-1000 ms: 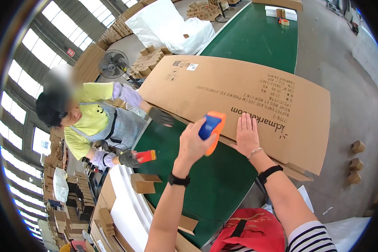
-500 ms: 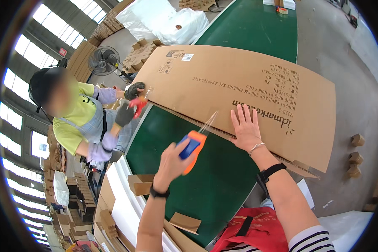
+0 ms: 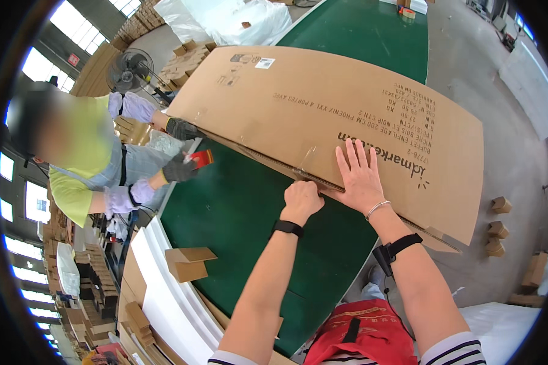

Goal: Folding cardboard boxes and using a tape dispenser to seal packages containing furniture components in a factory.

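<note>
A large brown carton (image 3: 243,91) with printing lies across the green table. My right hand (image 3: 360,176) is spread flat on its top, near the close edge, fingers apart. Just left of it, my left hand (image 3: 303,201) is closed in a fist against the carton's near side. The orange and blue tape dispenser that it held half a second ago is now hidden by the hand and the edge. A short strip of clear tape (image 3: 306,157) shows on the carton top above the fist.
At the left, a co-worker's gloved hand (image 3: 179,168) holds a red tape dispenser (image 3: 201,159); the other gloved hand (image 3: 182,129) touches the carton's corner. A folded cardboard piece (image 3: 189,263) stands on the green table (image 3: 249,237), beside white boards (image 3: 170,298). A fan (image 3: 131,70) stands behind.
My left hand has moved right and up to the carton's edge, taking the orange and blue tape dispenser out of sight. My right hand stays flat. The co-worker's red dispenser has moved away from the carton.
</note>
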A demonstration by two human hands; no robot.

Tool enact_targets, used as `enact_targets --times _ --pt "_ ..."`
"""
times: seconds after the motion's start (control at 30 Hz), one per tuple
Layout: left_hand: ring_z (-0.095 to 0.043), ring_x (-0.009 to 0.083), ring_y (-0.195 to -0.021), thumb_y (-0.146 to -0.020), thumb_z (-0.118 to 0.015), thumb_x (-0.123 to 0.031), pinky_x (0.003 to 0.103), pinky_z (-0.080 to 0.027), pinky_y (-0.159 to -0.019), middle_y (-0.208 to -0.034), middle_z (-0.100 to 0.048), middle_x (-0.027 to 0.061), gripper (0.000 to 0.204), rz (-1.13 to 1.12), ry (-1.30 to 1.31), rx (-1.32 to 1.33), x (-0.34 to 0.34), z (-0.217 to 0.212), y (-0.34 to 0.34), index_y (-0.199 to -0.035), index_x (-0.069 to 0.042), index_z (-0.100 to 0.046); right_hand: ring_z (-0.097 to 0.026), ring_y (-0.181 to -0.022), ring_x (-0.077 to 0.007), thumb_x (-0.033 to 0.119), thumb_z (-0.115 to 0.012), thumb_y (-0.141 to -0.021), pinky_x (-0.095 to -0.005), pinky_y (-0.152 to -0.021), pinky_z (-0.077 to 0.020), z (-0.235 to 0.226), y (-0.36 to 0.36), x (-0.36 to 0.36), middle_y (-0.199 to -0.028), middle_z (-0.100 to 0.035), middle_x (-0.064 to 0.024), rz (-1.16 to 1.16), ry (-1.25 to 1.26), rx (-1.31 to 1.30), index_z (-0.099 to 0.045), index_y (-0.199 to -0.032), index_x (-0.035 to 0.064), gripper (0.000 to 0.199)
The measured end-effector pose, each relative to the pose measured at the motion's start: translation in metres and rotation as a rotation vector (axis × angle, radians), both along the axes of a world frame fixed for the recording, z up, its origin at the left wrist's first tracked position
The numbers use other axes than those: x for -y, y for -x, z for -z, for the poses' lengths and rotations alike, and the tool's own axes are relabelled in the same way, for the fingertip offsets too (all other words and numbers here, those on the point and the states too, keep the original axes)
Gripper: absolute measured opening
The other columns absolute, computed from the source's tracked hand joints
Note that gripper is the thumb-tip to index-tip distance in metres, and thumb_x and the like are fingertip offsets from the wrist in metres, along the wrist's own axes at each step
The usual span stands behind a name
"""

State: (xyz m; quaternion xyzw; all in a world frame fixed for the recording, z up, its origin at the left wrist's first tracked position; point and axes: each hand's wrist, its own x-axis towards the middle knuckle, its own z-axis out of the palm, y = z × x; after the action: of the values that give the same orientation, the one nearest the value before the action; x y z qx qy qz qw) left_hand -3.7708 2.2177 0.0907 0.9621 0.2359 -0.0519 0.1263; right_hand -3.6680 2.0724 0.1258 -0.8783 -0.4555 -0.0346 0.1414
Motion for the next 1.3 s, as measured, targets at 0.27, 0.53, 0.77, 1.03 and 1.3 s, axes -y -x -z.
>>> enact_targets --times 0.27,0.53,0.77,1.03,1.3 --pt "-0.058 0.0383 -0.095 -0.079 -0.075 -0.020 0.045 -0.051 -0.081 -0.103 -0.052 0.0235 0.067 0.041 -0.292 0.211 0.044 0.039 0.124 -0.136 0.002 -0.048 -0.016 -0.149 -0.0374 0.050 -0.077 -0.075 -0.0594 -0.119 -0.0118 0.002 -0.008 0.004 -0.160 -0.023 -0.0187 -0.015 0.083 0.056 -0.030 -0.152 0.0055 0.100" --pt "-0.047 0.0511 -0.124 -0.087 -0.067 -0.021 0.050 -0.043 -0.102 -0.135 -0.045 0.0364 0.048 -0.129 -0.086 0.169 0.154 0.030 0.135 -0.128 0.002 -0.058 -0.016 -0.150 -0.0365 0.050 -0.075 -0.078 -0.0592 -0.120 -0.0108 -0.002 -0.011 0.005 -0.161 -0.023 -0.0157 -0.032 0.087 0.043 -0.028 -0.153 0.0069 0.099" --pt "-0.062 0.0346 -0.114 -0.103 -0.050 -0.033 0.046 -0.051 -0.098 -0.122 -0.063 0.0261 0.046 -0.780 1.651 0.548 0.275 0.027 0.046 -0.126 0.007 -0.054 -0.025 -0.148 -0.0290 0.024 -0.063 -0.088 -0.0555 -0.119 -0.0154 0.017 -0.029 0.091 -0.158 -0.032 -0.0110 -0.220 -0.027 0.124 -0.033 -0.152 0.0092 0.072" --pt "-0.055 0.0449 -0.120 -0.102 -0.029 -0.061 0.052 -0.046 -0.105 -0.129 -0.049 0.0365 0.086 -0.995 1.953 0.607 0.327 0.004 -0.041 -0.133 0.020 -0.034 -0.034 -0.143 -0.0310 0.017 -0.072 -0.079 -0.0548 -0.113 -0.0285 -0.004 -0.054 0.366 -0.153 -0.040 -0.0122 -0.137 -0.011 -0.022 -0.042 -0.147 0.0076 0.075" --pt "-0.046 0.0428 -0.129 -0.098 -0.031 -0.069 0.056 -0.037 -0.110 -0.133 -0.047 0.0344 0.097 -1.097 1.933 0.581 0.330 -0.010 -0.059 -0.134 0.021 -0.034 -0.023 -0.149 -0.0322 0.030 -0.063 -0.087 -0.0567 -0.119 -0.0172 0.102 -0.089 0.430 -0.156 -0.035 -0.0150 -0.078 0.072 -0.165 -0.041 -0.148 0.0060 0.070"
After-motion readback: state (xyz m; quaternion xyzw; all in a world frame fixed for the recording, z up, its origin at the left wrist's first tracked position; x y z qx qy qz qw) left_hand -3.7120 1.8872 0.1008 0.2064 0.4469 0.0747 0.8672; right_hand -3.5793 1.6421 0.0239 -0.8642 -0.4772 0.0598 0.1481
